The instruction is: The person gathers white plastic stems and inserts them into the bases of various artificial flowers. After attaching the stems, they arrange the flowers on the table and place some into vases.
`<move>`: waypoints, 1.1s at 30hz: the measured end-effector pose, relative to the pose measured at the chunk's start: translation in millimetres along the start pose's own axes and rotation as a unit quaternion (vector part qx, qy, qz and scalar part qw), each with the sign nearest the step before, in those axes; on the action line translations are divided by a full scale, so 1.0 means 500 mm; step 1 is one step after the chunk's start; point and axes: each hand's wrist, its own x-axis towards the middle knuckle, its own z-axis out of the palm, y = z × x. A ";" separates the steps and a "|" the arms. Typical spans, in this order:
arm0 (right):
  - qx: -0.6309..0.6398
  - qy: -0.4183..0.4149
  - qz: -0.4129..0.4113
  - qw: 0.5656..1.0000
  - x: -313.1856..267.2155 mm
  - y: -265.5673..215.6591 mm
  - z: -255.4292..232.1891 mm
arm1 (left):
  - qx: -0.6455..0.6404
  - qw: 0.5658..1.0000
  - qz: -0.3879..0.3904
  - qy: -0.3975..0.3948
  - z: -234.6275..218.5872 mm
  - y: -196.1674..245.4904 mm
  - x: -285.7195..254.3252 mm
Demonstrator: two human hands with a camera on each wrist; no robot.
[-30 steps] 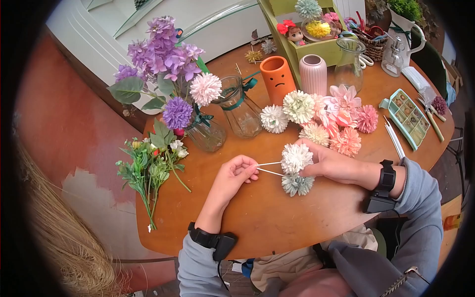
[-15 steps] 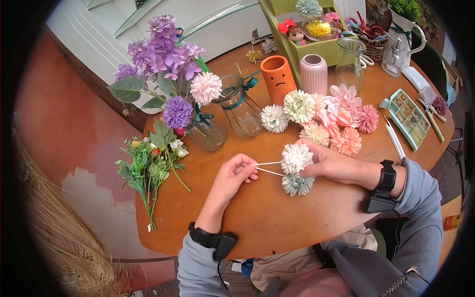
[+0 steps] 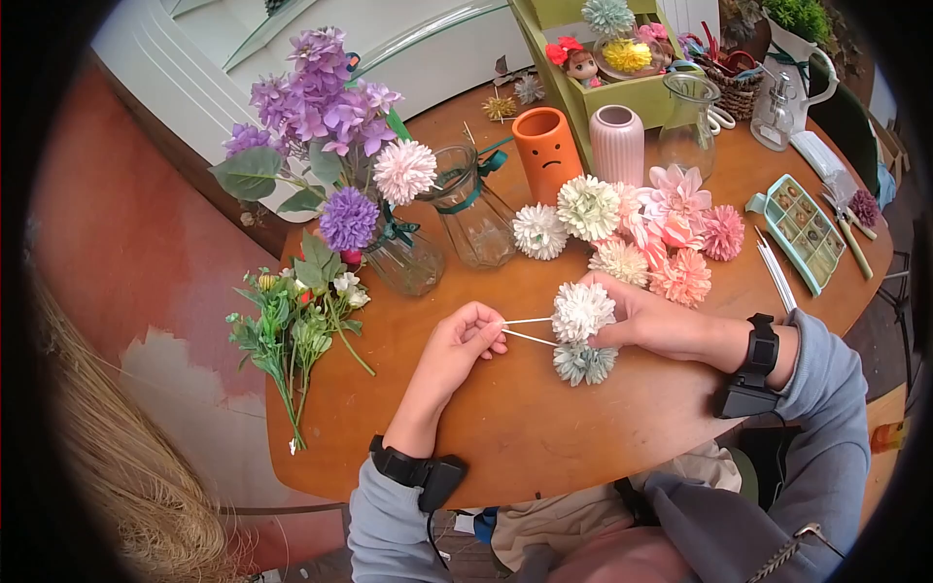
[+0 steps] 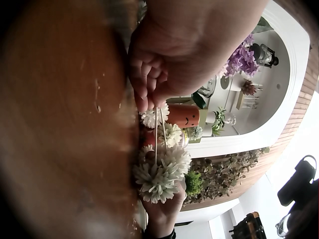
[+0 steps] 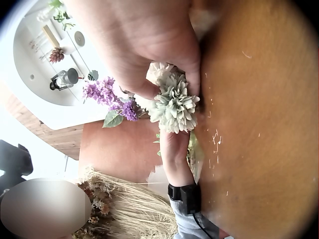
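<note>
The white flower [image 3: 583,309] and gray flower [image 3: 585,363] are over the brown surface [image 3: 544,437], sticks [image 3: 529,321] pointing sideways to the left hand [image 3: 466,340], whose grip pinches them, the right hand [image 3: 656,325] holding the heads, with pink flowers [image 3: 677,199] behind.

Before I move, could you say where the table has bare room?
The widest bare patch, bar small scraps, is the table's near side, below the held flowers, between the forearms. Another lies between the green sprigs and the left hand. Beyond the right hand it is crowded with loose blooms, the orange vase and the pink vase.
</note>
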 end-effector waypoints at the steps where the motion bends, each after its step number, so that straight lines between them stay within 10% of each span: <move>1: 0.001 -0.001 -0.002 1.000 0.001 0.002 -0.001 | 0.000 1.000 0.000 0.000 0.000 -0.001 0.000; 33: 0.010 -0.024 -0.007 1.000 -0.001 -0.002 -0.003 | -0.029 0.999 0.039 0.020 0.003 0.012 -0.004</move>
